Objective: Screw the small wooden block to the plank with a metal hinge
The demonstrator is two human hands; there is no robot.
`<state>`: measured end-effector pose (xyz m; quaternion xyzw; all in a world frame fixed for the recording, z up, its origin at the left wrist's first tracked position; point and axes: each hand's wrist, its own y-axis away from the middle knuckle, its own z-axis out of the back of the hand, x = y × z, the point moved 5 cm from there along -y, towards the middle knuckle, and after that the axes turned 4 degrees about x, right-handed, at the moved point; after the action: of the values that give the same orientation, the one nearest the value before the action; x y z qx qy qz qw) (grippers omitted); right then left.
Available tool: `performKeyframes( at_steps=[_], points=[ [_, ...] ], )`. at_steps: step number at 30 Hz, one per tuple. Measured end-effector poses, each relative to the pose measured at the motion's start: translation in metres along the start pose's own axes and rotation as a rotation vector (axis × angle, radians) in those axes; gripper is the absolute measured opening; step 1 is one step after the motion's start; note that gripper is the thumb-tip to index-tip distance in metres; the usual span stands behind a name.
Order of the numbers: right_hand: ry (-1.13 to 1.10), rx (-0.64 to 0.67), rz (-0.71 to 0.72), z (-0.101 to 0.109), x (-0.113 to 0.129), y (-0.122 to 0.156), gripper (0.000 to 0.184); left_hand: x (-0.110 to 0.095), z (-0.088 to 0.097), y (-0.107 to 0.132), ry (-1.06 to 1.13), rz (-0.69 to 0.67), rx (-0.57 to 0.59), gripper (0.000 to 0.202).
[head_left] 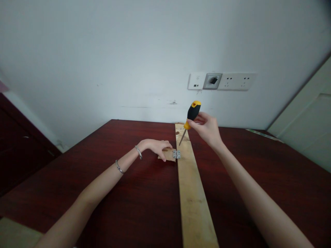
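A metal hinge (pixel 177 154) joins a small wooden piece (pixel 169 155) to a long pale plank (pixel 193 193). My left hand (pixel 158 147) grips the small piece from the left, thumb on its near side and fingers on the far side. In my right hand (pixel 207 127) is a screwdriver (pixel 193 111) with a black and yellow handle, held between thumb and fingers. Its shaft slants down to the left, and the tip is just beyond the hinge, above the plank. Whether the tip touches the wood I cannot tell.
The plank lies lengthwise on a dark red table (pixel 129 206), reaching the white wall. Sockets (pixel 235 81) and a grey switch plate (pixel 212 81) are set in that wall. A thin strip (pixel 263 135) lies at the table's back right, near a pale door (pixel 310 117).
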<state>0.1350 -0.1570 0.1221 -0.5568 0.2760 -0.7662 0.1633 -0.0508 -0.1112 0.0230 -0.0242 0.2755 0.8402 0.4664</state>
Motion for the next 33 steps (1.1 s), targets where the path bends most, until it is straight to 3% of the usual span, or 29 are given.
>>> performKeyframes(
  at_steps=[4, 10, 33],
  points=[
    [-0.039, 0.019, 0.014, -0.009, -0.001, 0.003, 0.039, -0.002, -0.003, 0.002, -0.026, 0.008, -0.015, 0.085],
    [0.019, 0.057, 0.023, -0.011, -0.006, 0.004, 0.064, -0.008, -0.006, 0.004, -0.105, 0.047, -0.027, 0.081],
    [0.024, 0.089, 0.037, -0.017, -0.026, 0.007, 0.067, -0.004, -0.01, 0.003, -0.129, 0.035, -0.029, 0.082]
  ],
)
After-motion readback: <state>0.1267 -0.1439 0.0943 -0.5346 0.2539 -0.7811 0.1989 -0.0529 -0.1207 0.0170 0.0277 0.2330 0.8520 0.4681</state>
